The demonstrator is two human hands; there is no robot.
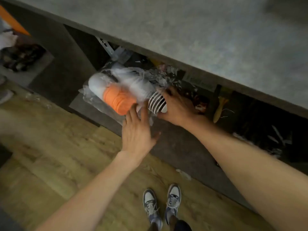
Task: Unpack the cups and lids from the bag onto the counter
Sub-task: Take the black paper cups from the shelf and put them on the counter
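left hand (137, 134) flat, right hand (176, 107) gripping

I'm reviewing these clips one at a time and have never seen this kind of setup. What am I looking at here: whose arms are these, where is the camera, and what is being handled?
There is no machine: a person wears one wide-angle camera on the head, looking down past their own arms to their shoes on the wooden floor. The grey slab across the top is the counter; below it is an open shelf full of blurred clutter. From that shelf comes a clear plastic bag holding stacked cups: a white stack, an orange stack and a striped black-and-white stack. The right hand curls round the striped stack's end. The left hand, fingers straight, reaches the bag by the orange stack. Nothing from the bag is on the counter yet.
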